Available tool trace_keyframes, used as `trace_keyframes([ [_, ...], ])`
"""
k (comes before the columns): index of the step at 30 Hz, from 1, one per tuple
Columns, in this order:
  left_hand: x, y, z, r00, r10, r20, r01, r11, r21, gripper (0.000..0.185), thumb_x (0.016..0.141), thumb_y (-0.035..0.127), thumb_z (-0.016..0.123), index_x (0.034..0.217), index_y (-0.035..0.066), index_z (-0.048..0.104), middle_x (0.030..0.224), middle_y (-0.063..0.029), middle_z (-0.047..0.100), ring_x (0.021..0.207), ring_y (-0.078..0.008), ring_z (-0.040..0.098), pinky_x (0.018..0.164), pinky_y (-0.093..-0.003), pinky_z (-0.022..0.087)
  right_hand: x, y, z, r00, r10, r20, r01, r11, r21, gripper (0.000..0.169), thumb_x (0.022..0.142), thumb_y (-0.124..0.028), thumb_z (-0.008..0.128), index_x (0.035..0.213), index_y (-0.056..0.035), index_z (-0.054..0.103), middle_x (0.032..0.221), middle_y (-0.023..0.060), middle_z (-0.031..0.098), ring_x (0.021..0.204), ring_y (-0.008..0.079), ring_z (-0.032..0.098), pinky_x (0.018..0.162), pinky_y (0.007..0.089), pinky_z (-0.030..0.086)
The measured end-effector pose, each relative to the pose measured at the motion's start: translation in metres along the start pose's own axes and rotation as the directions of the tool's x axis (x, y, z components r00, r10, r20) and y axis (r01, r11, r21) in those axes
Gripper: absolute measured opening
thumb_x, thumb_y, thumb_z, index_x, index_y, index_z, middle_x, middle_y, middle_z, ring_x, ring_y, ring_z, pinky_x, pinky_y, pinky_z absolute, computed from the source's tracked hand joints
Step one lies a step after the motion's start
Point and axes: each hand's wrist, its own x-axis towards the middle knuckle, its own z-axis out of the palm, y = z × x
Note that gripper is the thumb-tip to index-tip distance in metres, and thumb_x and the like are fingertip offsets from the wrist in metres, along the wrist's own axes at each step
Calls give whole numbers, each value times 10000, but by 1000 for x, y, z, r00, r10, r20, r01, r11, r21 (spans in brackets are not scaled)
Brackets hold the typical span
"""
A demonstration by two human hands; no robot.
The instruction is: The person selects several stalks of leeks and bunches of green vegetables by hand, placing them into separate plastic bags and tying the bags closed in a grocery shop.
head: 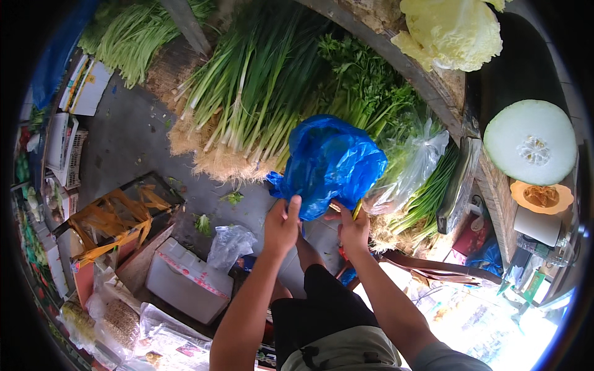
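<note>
In front of me a blue plastic bag (pixel 332 162) is held up over the floor. Its body is puffed out and crumpled, and whatever it contains cannot be made out. My left hand (pixel 283 227) grips its near left edge, thumb on top. On the near right side, my right hand (pixel 353 232) is closed on the bag's edge; a thin yellow thing (pixel 357 209) shows beside those fingers, too small to name. Just beyond the bag lie bundled scallions (pixel 250 106) with pale roots, and leafy celery (pixel 362 79).
A clear plastic bag (pixel 413 171) of greens lies to the right, near a cut winter melon (pixel 529 141) and a halved pumpkin (pixel 540 196). Napa cabbage (pixel 452 35) sits at the upper right. To the left stand a taped crate (pixel 116 218) and a white foam box (pixel 188 280).
</note>
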Motion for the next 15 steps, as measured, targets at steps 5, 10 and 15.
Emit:
trace_keyframes([
  [5, -112, 49, -29, 994, -69, 89, 92, 953, -288, 413, 1031, 291, 558, 749, 12, 673, 566, 32, 491, 505, -70, 427, 504, -242, 315, -13, -40, 12, 993, 56, -104, -22, 953, 302, 197, 1019, -195, 544, 1160, -65, 590, 1009, 110, 712, 570, 95, 589, 392, 220, 318],
  [10, -231, -6, -93, 976, -195, 95, 214, 937, -277, 409, 1027, 139, 503, 645, 27, 595, 581, 38, 483, 538, -71, 459, 510, -249, 372, -43, -84, 10, 973, -165, -163, 213, 915, 344, 176, 1036, -240, 548, 1120, -87, 527, 992, 96, 697, 666, 92, 591, 396, 219, 325],
  [15, -248, -91, -128, 886, -455, -89, 374, 815, -442, 362, 1040, 199, 529, 716, 37, 534, 685, -45, 598, 572, -95, 530, 617, -273, 537, -95, -32, -5, 929, -324, 177, 322, 946, 44, 103, 994, -135, 553, 949, -44, 571, 833, 70, 649, 634, 93, 540, 529, 271, 404],
])
